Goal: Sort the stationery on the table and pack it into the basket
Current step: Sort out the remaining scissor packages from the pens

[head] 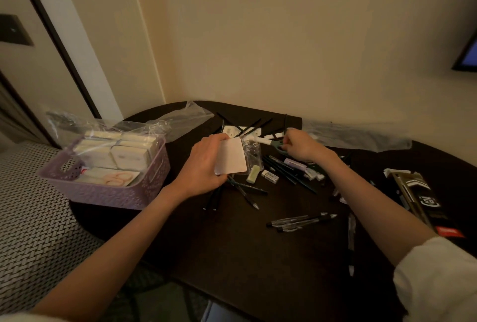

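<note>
My left hand (pixel 204 164) holds a pale pink pad (pixel 231 157) up above the dark table (pixel 232 244). My right hand (pixel 300 146) grips the grey-green handle of a pair of scissors (pixel 271 142) whose white-sheathed blade points left. A purple woven basket (pixel 100 190) stands at the table's left edge, holding several cream boxes and a pack of pink scissors (pixel 117 179). Black pencils (pixel 284 171), erasers (pixel 269 176) and pens (pixel 300 221) lie scattered between and below my hands.
Clear plastic bags lie over the basket (pixel 103 125), at the table's back (pixel 185 117) and at the right (pixel 356 133). A black and gold packet (pixel 418 197) lies at the right edge. A patterned seat (pixel 31 213) sits left of the table.
</note>
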Motion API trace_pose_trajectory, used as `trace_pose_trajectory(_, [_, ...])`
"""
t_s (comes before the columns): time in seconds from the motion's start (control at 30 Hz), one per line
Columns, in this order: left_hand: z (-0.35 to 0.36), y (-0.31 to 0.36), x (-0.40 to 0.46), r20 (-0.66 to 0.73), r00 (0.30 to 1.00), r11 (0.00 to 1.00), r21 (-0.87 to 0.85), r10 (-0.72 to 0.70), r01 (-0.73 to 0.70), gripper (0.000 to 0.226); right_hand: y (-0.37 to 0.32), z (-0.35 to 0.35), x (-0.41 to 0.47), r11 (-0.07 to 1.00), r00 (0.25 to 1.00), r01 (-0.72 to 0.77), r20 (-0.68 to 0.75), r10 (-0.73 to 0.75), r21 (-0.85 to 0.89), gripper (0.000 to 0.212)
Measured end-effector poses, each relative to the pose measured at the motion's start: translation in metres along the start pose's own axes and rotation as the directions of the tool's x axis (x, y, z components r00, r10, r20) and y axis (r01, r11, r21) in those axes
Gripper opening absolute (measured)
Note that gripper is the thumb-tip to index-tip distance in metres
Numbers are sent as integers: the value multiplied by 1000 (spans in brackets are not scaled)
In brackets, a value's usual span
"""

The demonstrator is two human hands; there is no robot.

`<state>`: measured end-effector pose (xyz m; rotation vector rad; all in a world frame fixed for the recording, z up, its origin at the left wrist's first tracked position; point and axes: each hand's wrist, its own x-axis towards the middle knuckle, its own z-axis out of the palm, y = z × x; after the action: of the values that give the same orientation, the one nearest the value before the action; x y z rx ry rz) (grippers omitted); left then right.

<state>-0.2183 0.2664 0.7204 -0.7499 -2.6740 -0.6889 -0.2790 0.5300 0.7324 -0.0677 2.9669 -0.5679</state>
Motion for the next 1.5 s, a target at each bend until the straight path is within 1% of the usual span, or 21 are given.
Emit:
trace_pose_trajectory(0.07, [-1,5,-3,-17,1000,1000,12,23,-22,82,6,-6,-20,988,1000,-6,15,4,155,26])
trace_pose_trajectory(0.13, [-3,10,-6,-23,999,999,22,37,-37,81,9,-12,-42,953,999,-15,31,6,302,23])
trace_pose_trajectory(0.17, [-3,12,-7,-24,999,999,22,36,-36,80,10,-14,-54,919,998,-41,55,21,393,23])
trace_pose_trajectory(0.2, [-4,15,-9,-22,999,999,19,31,-30,81,12,-16,-64,866,996,-70,83,33,496,24])
trace_pose_trajectory(0.27, [-4,19,-11,-16,1000,1000,17,25,-25,81,14,-19,-79,724,989,-122,146,30,679,30])
trace_pose_trajectory(0.3, [-4,21,-11,-13,999,999,22,29,-29,81,14,-20,-87,665,985,-140,174,15,734,38])
trace_pose_trajectory(0.33, [-4,23,-12,-10,999,999,26,33,-33,80,13,-22,-93,636,981,-147,192,-1,758,48])
trace_pose_trajectory(0.37, [-4,24,-13,-7,999,999,28,34,-34,80,11,-24,-100,640,980,-142,196,-15,755,56])
trace_pose_trajectory(0.4, [-5,26,-14,-5,999,999,29,35,-35,80,9,-26,-106,669,983,-121,184,-24,733,58])
trace_pose_trajectory(0.43, [-5,28,-15,-2,999,999,31,38,-38,80,7,-28,-112,709,986,-91,161,-32,699,52])
trace_pose_trajectory(0.53, [-6,32,-19,-3,999,998,39,45,-45,81,9,-27,-126,818,997,-6,70,-42,575,22])
trace_pose_trajectory(0.57, [-6,34,-20,-2,999,998,36,43,-42,81,10,-27,-131,838,999,16,33,-40,545,18])
trace_pose_trajectory(0.63, [-5,38,-23,3,999,998,27,52,-52,81,12,-25,-140,854,997,75,-55,-55,514,15])
trace_pose_trajectory(0.7, [-3,41,-26,18,997,997,27,78,-79,81,13,-23,-147,827,988,141,-134,-80,544,15])
trace_pose_trajectory(0.77, [-2,43,-27,23,996,995,39,91,-92,81,15,-22,-151,775,984,160,-161,-76,612,13])
trace_pose_trajectory(0.87, [-1,42,-28,22,995,993,67,93,-94,82,22,-24,-153,708,991,128,-124,-56,695,16])
trace_pose_trajectory(0.93, [1,40,-28,32,995,992,84,91,-93,83,25,-26,-155,686,993,115,-97,-66,719,16])
trace_pose_trajectory(1.33, [3,36,-28,78,989,992,15,123,-124,83,24,-27,-159,675,994,89,-21,-108,732,15])
trace_pose_trajectory(1.5, [3,39,-28,109,987,992,31,121,-125,86,18,-27,-161,682,994,89,-21,-108,726,16])
